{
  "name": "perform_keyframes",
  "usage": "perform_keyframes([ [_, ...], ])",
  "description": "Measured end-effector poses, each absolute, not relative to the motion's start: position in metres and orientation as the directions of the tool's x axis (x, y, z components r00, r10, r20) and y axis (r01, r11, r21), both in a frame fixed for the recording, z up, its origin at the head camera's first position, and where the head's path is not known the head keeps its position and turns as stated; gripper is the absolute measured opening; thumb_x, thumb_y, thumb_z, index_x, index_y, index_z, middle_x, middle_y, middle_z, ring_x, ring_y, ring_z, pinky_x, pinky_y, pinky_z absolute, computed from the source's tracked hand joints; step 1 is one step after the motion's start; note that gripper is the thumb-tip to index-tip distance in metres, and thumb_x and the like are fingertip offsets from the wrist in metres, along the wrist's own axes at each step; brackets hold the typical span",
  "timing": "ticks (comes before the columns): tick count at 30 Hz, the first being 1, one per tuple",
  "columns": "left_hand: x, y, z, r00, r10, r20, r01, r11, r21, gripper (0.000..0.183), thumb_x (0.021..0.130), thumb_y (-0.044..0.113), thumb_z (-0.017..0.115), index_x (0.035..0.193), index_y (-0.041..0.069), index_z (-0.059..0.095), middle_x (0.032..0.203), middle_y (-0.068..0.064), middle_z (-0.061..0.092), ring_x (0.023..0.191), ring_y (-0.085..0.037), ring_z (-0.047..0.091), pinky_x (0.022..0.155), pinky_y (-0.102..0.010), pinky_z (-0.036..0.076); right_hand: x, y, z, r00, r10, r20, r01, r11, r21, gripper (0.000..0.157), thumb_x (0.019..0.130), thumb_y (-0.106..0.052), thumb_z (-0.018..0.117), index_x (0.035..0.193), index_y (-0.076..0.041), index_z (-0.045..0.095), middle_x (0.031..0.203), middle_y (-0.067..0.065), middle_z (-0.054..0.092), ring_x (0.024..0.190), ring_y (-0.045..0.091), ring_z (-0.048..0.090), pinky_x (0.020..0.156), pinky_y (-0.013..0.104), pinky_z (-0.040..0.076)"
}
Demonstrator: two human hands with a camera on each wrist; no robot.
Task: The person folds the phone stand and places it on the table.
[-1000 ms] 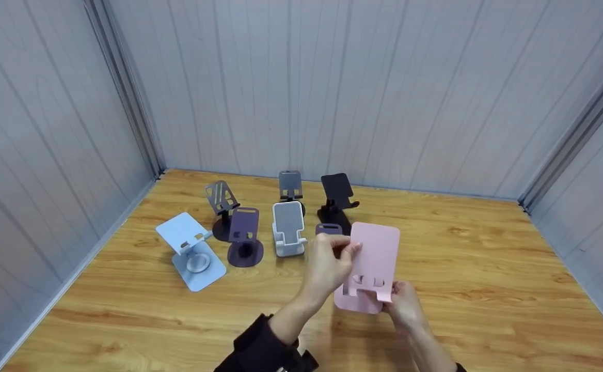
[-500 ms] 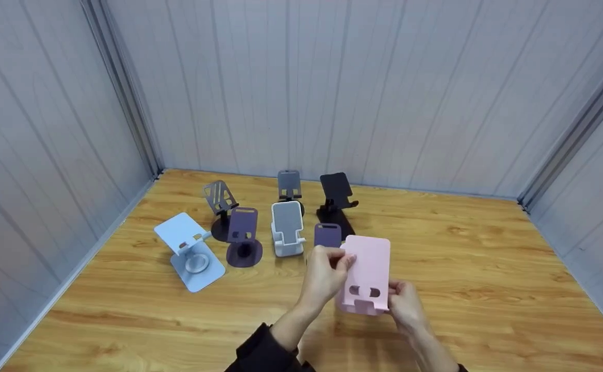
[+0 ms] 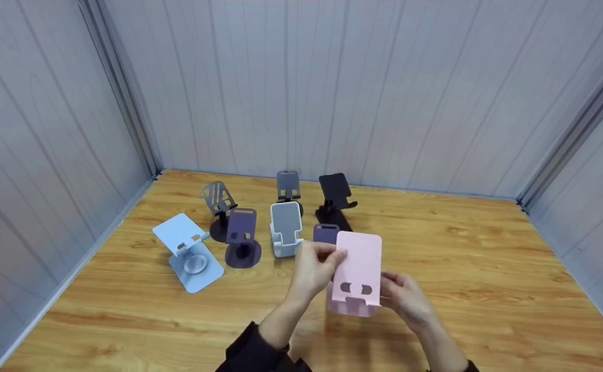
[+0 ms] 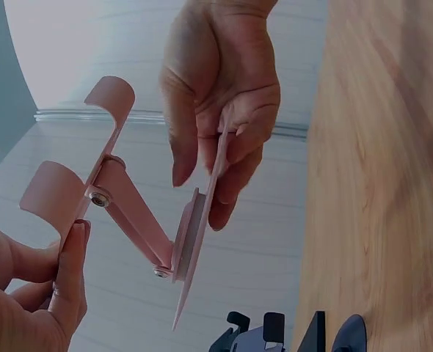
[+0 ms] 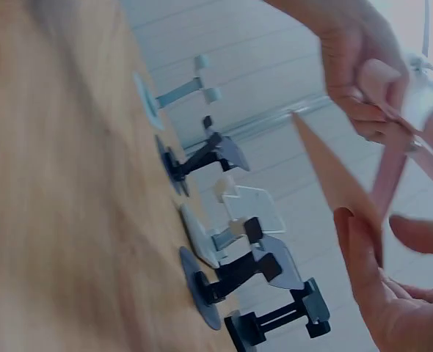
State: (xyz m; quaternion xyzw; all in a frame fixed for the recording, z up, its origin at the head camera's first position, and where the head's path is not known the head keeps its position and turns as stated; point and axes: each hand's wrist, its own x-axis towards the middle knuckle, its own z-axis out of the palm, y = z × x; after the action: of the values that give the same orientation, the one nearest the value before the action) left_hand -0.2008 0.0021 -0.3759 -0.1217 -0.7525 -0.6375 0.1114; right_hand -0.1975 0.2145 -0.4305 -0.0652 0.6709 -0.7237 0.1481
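A pink phone stand (image 3: 358, 263) is held up off the table between both hands. My left hand (image 3: 313, 268) pinches the left edge of its upper plate, which has two cut-outs and two curled lips. At the other side, my right hand (image 3: 406, 300) grips the stand's flat base plate, partly hidden behind the upper plate in the head view. The left wrist view shows the hinged arm (image 4: 132, 213) folded out between the two plates, with the right hand's thumb and fingers on either side of the base. In the right wrist view, the base plate (image 5: 337, 172) appears edge-on.
Left of the hands stand a light blue stand (image 3: 196, 263), a purple stand (image 3: 242, 227) and a white stand (image 3: 286, 227). Farther back are grey stands (image 3: 288, 183) and a black stand (image 3: 335, 191). Another purple stand (image 3: 326, 233) is partly covered by the pink one.
The pink stand has shifted left and its upper plate has turned more upright and square to the head view. My right hand has shifted its fingers at the base; both hands keep hold.
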Motion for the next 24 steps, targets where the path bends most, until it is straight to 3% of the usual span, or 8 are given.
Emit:
perform_keyframes([
  [3,-0.200,0.003,-0.377,-0.941,0.042,0.334,0.337,0.161,0.928,0.012,0.093,-0.006,0.075,0.092,-0.017,0.079,0.077,-0.024,0.075,0.067,-0.004,0.054,0.059,-0.015,0.050,-0.200,0.219,-0.427,-0.938,-0.320,-0.131,0.172,-0.104,-0.980,0.053,0.120,-0.035,0.031,0.133,0.009,0.055,0.109,-0.004,0.075,0.098,0.007,0.074,0.086,0.025,0.064],
  [7,-0.199,0.005,-0.379,-0.938,0.037,0.344,0.345,0.180,0.921,0.011,0.093,-0.006,0.076,0.093,-0.016,0.079,0.078,-0.024,0.075,0.068,-0.004,0.056,0.060,-0.017,0.054,-0.201,0.220,-0.423,-0.932,-0.333,-0.144,0.170,-0.053,-0.984,0.103,0.107,-0.069,0.028,0.150,0.025,0.030,0.131,0.009,0.071,0.110,0.010,0.070,0.092,0.029,0.063],
  [8,-0.198,0.005,-0.379,-0.939,0.035,0.342,0.342,0.185,0.921,0.011,0.092,-0.006,0.076,0.093,-0.017,0.079,0.079,-0.024,0.076,0.068,-0.005,0.056,0.060,-0.017,0.054,-0.202,0.220,-0.422,-0.929,-0.341,-0.143,0.165,-0.038,-0.986,0.112,0.104,-0.074,0.029,0.152,0.027,0.022,0.134,0.012,0.069,0.112,0.010,0.069,0.093,0.029,0.063],
  [10,-0.198,0.007,-0.380,-0.940,0.030,0.339,0.338,0.188,0.922,0.010,0.092,-0.006,0.076,0.093,-0.016,0.079,0.080,-0.024,0.076,0.068,-0.004,0.056,0.061,-0.017,0.054,-0.202,0.220,-0.421,-0.922,-0.360,-0.139,0.161,-0.032,-0.986,0.117,0.102,-0.077,0.034,0.153,0.028,0.020,0.135,0.011,0.068,0.112,0.010,0.069,0.094,0.030,0.062],
  [15,-0.198,0.010,-0.384,-0.935,0.030,0.353,0.353,0.183,0.918,0.009,0.091,-0.008,0.075,0.088,-0.015,0.079,0.078,-0.023,0.075,0.067,-0.004,0.054,0.060,-0.016,0.051,-0.205,0.220,-0.418,-0.913,-0.386,-0.136,0.174,-0.065,-0.983,0.087,0.107,-0.061,0.055,0.138,0.019,0.043,0.112,-0.001,0.072,0.101,0.007,0.074,0.090,0.028,0.064],
  [18,-0.198,0.011,-0.387,-0.937,0.033,0.348,0.348,0.163,0.923,0.008,0.091,-0.008,0.075,0.088,-0.015,0.079,0.077,-0.022,0.075,0.067,-0.003,0.054,0.059,-0.015,0.050,-0.207,0.220,-0.418,-0.914,-0.376,-0.153,0.193,-0.071,-0.979,0.065,0.110,-0.046,0.063,0.129,0.014,0.049,0.103,-0.002,0.074,0.095,0.007,0.076,0.086,0.026,0.066],
  [24,-0.197,0.013,-0.390,-0.943,0.041,0.329,0.331,0.108,0.937,0.013,0.094,-0.004,0.075,0.093,-0.015,0.079,0.082,-0.023,0.076,0.070,-0.005,0.057,0.062,-0.015,0.052,-0.208,0.217,-0.414,-0.951,-0.267,-0.156,0.182,-0.073,-0.981,0.038,0.109,-0.024,0.060,0.127,0.010,0.059,0.096,-0.004,0.075,0.089,0.006,0.076,0.080,0.025,0.066],
])
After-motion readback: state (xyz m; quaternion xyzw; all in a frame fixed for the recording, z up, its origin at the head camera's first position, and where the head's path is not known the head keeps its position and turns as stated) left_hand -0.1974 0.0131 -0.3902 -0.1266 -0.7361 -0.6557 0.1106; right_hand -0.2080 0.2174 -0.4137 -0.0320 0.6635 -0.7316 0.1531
